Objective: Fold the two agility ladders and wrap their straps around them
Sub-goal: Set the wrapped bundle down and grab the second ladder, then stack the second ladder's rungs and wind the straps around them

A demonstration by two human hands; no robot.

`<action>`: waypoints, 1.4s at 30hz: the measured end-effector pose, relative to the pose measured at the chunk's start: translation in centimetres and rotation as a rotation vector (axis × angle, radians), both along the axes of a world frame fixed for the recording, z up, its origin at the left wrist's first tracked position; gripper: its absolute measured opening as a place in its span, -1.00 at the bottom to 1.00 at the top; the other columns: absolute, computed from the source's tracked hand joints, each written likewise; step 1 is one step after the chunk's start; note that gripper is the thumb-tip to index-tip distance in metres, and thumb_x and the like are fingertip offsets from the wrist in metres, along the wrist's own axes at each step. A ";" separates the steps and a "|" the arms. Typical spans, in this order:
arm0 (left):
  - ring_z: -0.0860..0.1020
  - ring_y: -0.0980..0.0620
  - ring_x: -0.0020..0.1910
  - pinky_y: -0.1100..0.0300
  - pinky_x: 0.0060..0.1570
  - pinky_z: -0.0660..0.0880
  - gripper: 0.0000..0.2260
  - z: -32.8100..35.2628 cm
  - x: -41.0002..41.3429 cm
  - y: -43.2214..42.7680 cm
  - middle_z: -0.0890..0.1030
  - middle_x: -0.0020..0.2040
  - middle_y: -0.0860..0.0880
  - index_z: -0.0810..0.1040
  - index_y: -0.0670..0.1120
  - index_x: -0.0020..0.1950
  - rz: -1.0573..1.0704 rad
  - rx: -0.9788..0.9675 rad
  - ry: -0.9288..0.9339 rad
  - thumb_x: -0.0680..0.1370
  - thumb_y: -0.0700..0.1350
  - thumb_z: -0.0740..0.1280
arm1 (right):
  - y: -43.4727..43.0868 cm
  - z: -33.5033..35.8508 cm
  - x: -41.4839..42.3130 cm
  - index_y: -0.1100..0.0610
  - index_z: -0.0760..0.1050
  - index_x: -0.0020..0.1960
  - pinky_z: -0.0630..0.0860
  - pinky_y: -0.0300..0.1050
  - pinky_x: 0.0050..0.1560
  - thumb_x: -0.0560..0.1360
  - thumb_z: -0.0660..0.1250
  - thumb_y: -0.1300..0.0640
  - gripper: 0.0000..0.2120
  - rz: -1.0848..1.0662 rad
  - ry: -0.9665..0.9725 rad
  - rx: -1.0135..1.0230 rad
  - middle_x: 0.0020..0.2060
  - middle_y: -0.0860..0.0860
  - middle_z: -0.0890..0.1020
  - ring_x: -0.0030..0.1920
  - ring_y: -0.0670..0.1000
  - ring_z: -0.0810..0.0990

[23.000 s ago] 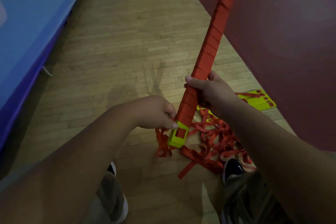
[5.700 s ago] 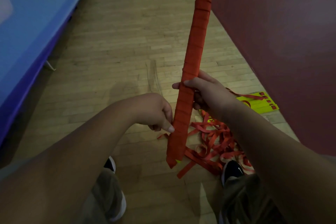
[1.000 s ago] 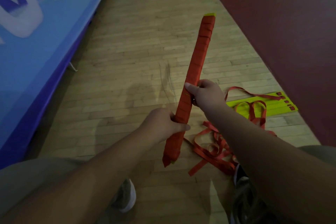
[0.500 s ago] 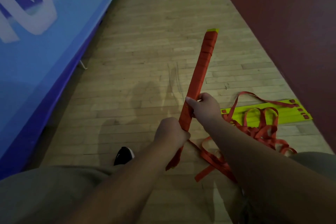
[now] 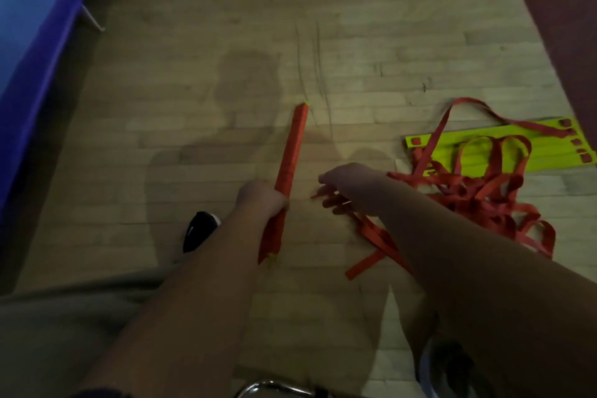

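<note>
Blur smears both hands. Our left hand (image 5: 261, 200) clenches the wrapped ladder (image 5: 292, 152), hiding its middle. Our right hand (image 5: 349, 187) hovers just beside it, fingers loosely spread, grasping nothing. Its forearm covers part of the loose straps (image 5: 478, 191) tangled over the second ladder (image 5: 517, 145) on the floor (image 5: 193, 90).

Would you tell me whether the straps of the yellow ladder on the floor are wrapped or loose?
Loose: the red straps lie tangled over and beside the yellow rungs, none wound round them.

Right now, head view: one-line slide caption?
Left hand grips the strap-wrapped ladder; right hand hangs over loose red straps.
</note>
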State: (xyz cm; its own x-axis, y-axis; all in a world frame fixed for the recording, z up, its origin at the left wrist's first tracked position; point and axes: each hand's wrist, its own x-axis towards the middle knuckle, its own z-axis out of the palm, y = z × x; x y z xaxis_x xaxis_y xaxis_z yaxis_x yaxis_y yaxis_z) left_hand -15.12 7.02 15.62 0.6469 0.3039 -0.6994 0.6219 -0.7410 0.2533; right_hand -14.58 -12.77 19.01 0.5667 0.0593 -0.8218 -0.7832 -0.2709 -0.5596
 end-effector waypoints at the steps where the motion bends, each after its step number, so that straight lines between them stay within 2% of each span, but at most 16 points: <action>1: 0.72 -0.03 -0.14 0.11 -0.09 0.70 -0.74 -0.8 0.3 0.2 0.72 -0.09 -0.02 0.72 0.01 0.06 0.002 0.001 0.001 0.43 0.06 0.56 | -0.4 -1.3 0.1 0.21 0.59 0.26 0.61 -0.03 -0.18 0.75 0.34 0.08 -0.79 0.009 0.017 -0.018 0.06 0.10 0.73 -0.17 0.06 0.70; 3: 0.66 -0.04 -0.18 0.15 -0.20 0.61 -0.84 -2.7 0.8 0.5 0.64 -0.19 -0.03 0.65 -0.04 -0.06 0.051 0.011 -0.014 0.49 -0.01 0.56 | -1.5 -3.6 0.1 0.21 0.62 0.19 0.59 -0.04 -0.19 0.75 0.33 0.08 -0.81 0.021 0.056 -0.068 0.03 0.10 0.74 -0.19 0.05 0.69; 5: 0.64 -0.08 -0.17 0.15 -0.18 0.54 -0.88 -4.7 1.1 0.4 0.59 -0.22 -0.01 0.67 -0.04 -0.05 0.078 0.040 -0.060 0.53 -0.03 0.53 | -2.4 -5.9 0.0 0.22 0.62 0.16 0.57 -0.06 -0.22 0.75 0.34 0.08 -0.81 -0.006 0.096 -0.107 -0.02 0.09 0.74 -0.23 0.04 0.67; 8: 0.72 -0.19 0.04 0.06 -0.03 0.62 -0.75 -7.6 1.4 -0.3 0.72 0.01 -0.10 0.73 -0.12 0.18 0.010 0.128 -0.085 0.59 0.00 0.49 | -3.5 -9.0 -0.1 0.24 0.62 0.15 0.55 -0.10 -0.26 0.74 0.35 0.07 -0.78 -0.024 0.145 -0.146 -0.04 0.09 0.76 -0.26 0.04 0.67; 11: 0.71 -0.21 0.15 0.03 -0.04 0.57 -0.71 -10.2 1.5 -1.2 0.72 0.16 -0.17 0.70 -0.16 0.27 -0.095 0.199 -0.068 0.65 -0.01 0.46 | -4.4 -11.2 -0.4 0.23 0.61 0.13 0.56 -0.10 -0.26 0.74 0.34 0.09 -0.80 -0.031 0.171 -0.157 -0.04 0.08 0.78 -0.27 0.04 0.69; 15: 0.70 -0.23 0.18 -0.01 0.05 0.63 -0.64 -12.4 1.2 -1.9 0.68 0.21 -0.19 0.69 -0.14 0.32 -0.163 0.257 0.000 0.62 0.05 0.46 | -5.6 -13.3 -0.9 0.23 0.61 0.09 0.53 -0.10 -0.28 0.72 0.33 0.14 -0.83 -0.032 0.194 -0.162 -0.10 0.08 0.77 -0.37 0.03 0.64; 18: 0.68 -0.21 0.20 -0.02 -0.01 0.59 -0.56 -13.1 1.3 -2.2 0.64 0.21 -0.16 0.66 -0.11 0.36 -0.233 0.296 0.056 0.58 0.12 0.52 | -6.4 -14.3 -1.1 0.22 0.60 0.04 0.48 -0.12 -0.32 0.72 0.30 0.16 -0.84 -0.025 0.198 -0.163 -0.15 0.11 0.72 -0.40 0.05 0.58; 23: 0.62 -0.23 0.30 -0.08 0.20 0.58 -0.36 -12.9 2.7 -2.8 0.53 0.32 -0.17 0.58 -0.12 0.42 -0.287 0.319 0.039 0.53 0.27 0.56 | -7.8 -14.5 -1.2 0.18 0.58 0.09 0.52 -0.12 -0.24 0.69 0.34 0.19 -0.93 -0.088 0.200 -0.129 -0.34 0.03 0.66 -0.35 0.02 0.59; 26: 0.62 -0.25 0.32 -0.09 0.21 0.58 -0.44 -12.8 3.7 -4.2 0.56 0.32 -0.19 0.59 -0.14 0.39 -0.256 0.287 -0.067 0.61 0.26 0.46 | -8.5 -14.1 -0.8 0.25 0.59 0.14 0.56 -0.19 -0.32 0.75 0.26 0.20 -0.84 -0.004 0.164 -0.163 -0.10 0.12 0.71 -0.22 0.05 0.65; 28: 0.64 -0.27 0.29 -0.08 0.20 0.60 -0.51 -12.9 4.4 -5.5 0.61 0.29 -0.22 0.64 -0.18 0.33 -0.329 0.224 -0.116 0.65 0.22 0.41 | -9.2 -14.3 -0.5 0.27 0.64 0.15 0.59 -0.12 -0.26 0.75 0.27 0.18 -0.79 0.037 0.096 -0.247 0.03 0.16 0.75 -0.12 0.12 0.70; 30: 0.67 -0.28 0.24 -0.05 0.17 0.61 -0.56 -13.2 5.1 -7.1 0.68 0.24 -0.24 0.68 -0.19 0.26 -0.436 0.149 -0.152 0.66 0.17 0.40 | -10.3 -14.5 -0.3 0.21 0.66 0.09 0.65 -0.07 -0.16 0.70 0.32 0.16 -0.83 0.029 0.043 -0.322 0.02 0.13 0.76 -0.07 0.14 0.72; 32: 0.66 -0.28 0.23 -0.01 0.14 0.59 -0.64 -13.5 5.7 -9.0 0.70 0.20 -0.25 0.70 -0.19 0.21 -0.513 0.080 -0.173 0.67 0.10 0.39 | -11.6 -14.5 -0.2 0.24 0.70 0.09 0.71 0.06 0.05 0.66 0.31 0.16 -0.78 0.067 -0.023 -0.432 0.04 0.16 0.77 0.05 0.22 0.75; 34: 0.66 -0.28 0.17 0.02 0.01 0.53 -0.74 -13.9 6.1 -10.9 0.71 0.13 -0.24 0.69 -0.16 0.13 -0.568 0.029 -0.187 0.66 0.03 0.37 | -12.9 -14.4 -0.2 0.25 0.73 0.12 0.69 0.12 0.20 0.63 0.28 0.16 -0.72 0.111 -0.098 -0.556 0.06 0.21 0.78 0.15 0.27 0.74; 37: 0.66 -0.24 0.07 0.06 -0.12 0.46 -0.79 -14.3 6.3 -13.4 0.72 0.02 -0.19 0.70 -0.13 0.03 -0.628 -0.046 -0.170 0.62 -0.02 0.35 | -15.3 -14.4 -0.1 0.20 0.73 0.12 0.65 0.05 0.19 0.61 0.28 0.08 -0.70 0.053 -0.134 -0.662 0.07 0.22 0.77 0.16 0.27 0.72; 40: 0.66 -0.22 0.08 0.05 -0.08 0.51 -0.80 -14.4 6.5 -15.9 0.72 0.04 -0.17 0.72 -0.12 0.04 -0.661 -0.106 -0.160 0.61 -0.06 0.34 | -17.7 -14.7 0.2 0.20 0.72 0.08 0.63 0.07 0.14 0.57 0.29 -0.03 -0.64 0.020 -0.160 -0.746 0.05 0.23 0.76 0.14 0.29 0.72; 42: 0.66 -0.23 0.11 0.09 -0.11 0.43 -0.80 -14.3 6.9 -17.7 0.73 0.07 -0.19 0.72 -0.15 0.06 -0.684 -0.149 -0.162 0.64 -0.09 0.33 | -18.9 -14.6 0.6 0.18 0.72 0.15 0.62 0.11 0.18 0.60 0.33 0.04 -0.71 0.037 -0.178 -0.796 0.14 0.25 0.74 0.20 0.31 0.70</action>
State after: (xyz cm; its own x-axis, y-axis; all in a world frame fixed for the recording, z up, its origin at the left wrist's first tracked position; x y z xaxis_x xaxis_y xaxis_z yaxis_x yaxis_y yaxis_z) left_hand -8.17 -10.65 1.36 0.7572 -0.2983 -0.5811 -0.0237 -0.9016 0.4320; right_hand -13.96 -31.70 4.46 0.7020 -0.4830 -0.5234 -0.6835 -0.6635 -0.3043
